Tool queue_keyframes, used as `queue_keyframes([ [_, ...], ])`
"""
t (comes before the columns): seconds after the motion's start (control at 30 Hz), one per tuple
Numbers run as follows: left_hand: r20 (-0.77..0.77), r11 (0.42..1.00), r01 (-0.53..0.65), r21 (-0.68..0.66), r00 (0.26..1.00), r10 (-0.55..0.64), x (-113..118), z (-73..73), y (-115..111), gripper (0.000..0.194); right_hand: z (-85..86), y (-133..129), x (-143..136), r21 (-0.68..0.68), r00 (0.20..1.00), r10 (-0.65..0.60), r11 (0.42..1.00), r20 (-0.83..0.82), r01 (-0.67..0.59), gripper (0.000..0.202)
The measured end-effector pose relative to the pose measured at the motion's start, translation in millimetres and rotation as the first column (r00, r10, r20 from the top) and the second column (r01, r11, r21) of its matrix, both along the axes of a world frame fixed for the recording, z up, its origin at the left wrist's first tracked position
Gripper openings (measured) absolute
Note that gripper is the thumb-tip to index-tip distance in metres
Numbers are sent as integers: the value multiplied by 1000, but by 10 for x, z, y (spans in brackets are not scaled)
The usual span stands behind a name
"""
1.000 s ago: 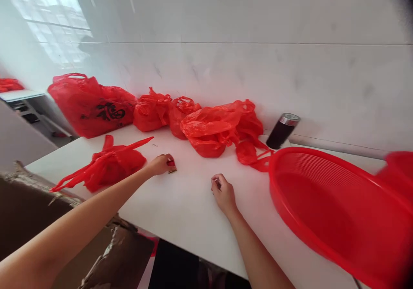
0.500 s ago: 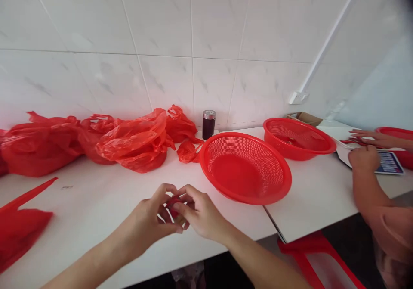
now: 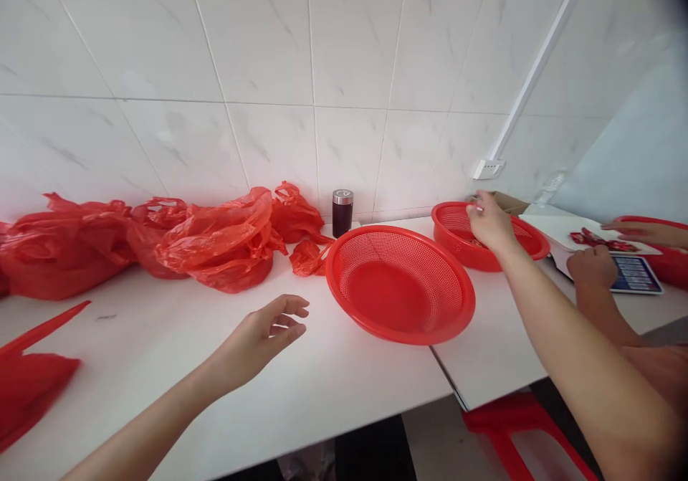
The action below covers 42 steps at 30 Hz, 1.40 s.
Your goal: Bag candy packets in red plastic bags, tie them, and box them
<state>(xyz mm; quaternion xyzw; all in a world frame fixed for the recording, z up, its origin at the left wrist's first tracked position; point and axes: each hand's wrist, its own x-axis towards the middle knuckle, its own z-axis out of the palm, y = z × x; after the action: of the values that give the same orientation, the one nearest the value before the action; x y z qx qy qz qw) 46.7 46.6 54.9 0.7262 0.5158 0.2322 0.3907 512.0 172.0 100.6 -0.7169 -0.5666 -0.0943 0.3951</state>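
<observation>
My left hand [image 3: 271, 330] hovers above the white table [image 3: 226, 424], palm turned inward. Its fingers are loosely curved and apart, with nothing between them. To its right stands a wide red plastic mesh basket [image 3: 395, 298] with a bare bottom. My right hand [image 3: 490, 224] is stretched over a second red basket [image 3: 456, 244] farther back. Its fingers are bent together; a small reddish spot shows at the fingertips, too small to name. That basket has a few small items on its bottom, partly hidden behind my wrist.
Red plastic bags [image 3: 226, 241] line the wall, and another bag [image 3: 35, 395] lies front left. A dark tumbler [image 3: 342, 213] stands behind the basket. At right, a co-worker's hands [image 3: 594, 269] are at a scale [image 3: 637, 274] bearing red-wrapped pieces. A red stool [image 3: 508, 424] stands below.
My hands were together around a small red item; now they are apart. My right hand has moved far right over the back basket, and my left hand has opened in place.
</observation>
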Motion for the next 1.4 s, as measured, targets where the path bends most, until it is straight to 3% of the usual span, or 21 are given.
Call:
queue_keyframes([
  [0.07, -30, 999, -1, -36, 1000, 0, -33, -40, 25, 35, -122, -65, -118, -26, 997, 53, 998, -53, -55, 41],
  [0.13, -57, 998, 0, -70, 998, -4, -62, -79, 73, 34, -224, -119, -347, -54, 977, 182, 981, -106, -189, 33],
  [0.27, -71, 996, -6, -89, 997, -1, -76, -243, 227, 32, -239, 3, -856, -140, 873, 421, 876, -247, -462, 32],
  [0.37, -61, 997, -59, -58, 997, 56, -8, -513, 345, 31, -114, 343, -1217, -232, 865, 451, 837, -222, -496, 38],
  [0.47, -14, 977, -205, 62, 978, 207, 116, -909, 394, 31, -6, 825, -1575, -305, 888, 430, 834, -161, -460, 56],
  [0.57, 125, 917, -357, 178, 932, 339, 224, -1279, 356, 27, 1, 1337, -1890, -332, 905, 405, 842, -132, -425, 79],
  [0.63, 187, 903, -385, 192, 917, 351, 259, -1418, 311, 23, -52, 1643, -2046, -354, 917, 379, 847, -124, -397, 91],
  [0.73, 252, 908, -399, 125, 898, 360, 262, -1450, 277, 19, -188, 2003, -2193, -387, 940, 317, 857, -126, -340, 102],
  [0.83, 270, 909, -406, 92, 889, 369, 251, -1414, 302, 16, -343, 2233, -2270, -388, 953, 274, 871, -127, -302, 101],
  [0.97, 266, 906, -420, 57, 881, 391, 248, -1436, 345, 15, -483, 2352, -2317, -332, 965, 242, 906, -103, -263, 88],
  [1.07, 283, 906, -420, 56, 877, 389, 246, -1466, 346, 16, -492, 2317, -2318, -298, 968, 241, 921, -76, -252, 82],
  [1.23, 359, 903, -427, 41, 850, 386, 245, -1444, 313, 18, -270, 2028, -2311, -217, 951, 309, 926, -28, -308, 80],
  [1.3, 388, 901, -433, 38, 837, 386, 246, -1426, 303, 20, -94, 1819, -2334, -132, 924, 383, 915, -18, -381, 78],
  [1.4, 450, 900, -437, -5, 802, 392, 221, -1358, 317, 27, 218, 1396, -2413, -29, 853, 520, 853, -27, -521, 74],
])
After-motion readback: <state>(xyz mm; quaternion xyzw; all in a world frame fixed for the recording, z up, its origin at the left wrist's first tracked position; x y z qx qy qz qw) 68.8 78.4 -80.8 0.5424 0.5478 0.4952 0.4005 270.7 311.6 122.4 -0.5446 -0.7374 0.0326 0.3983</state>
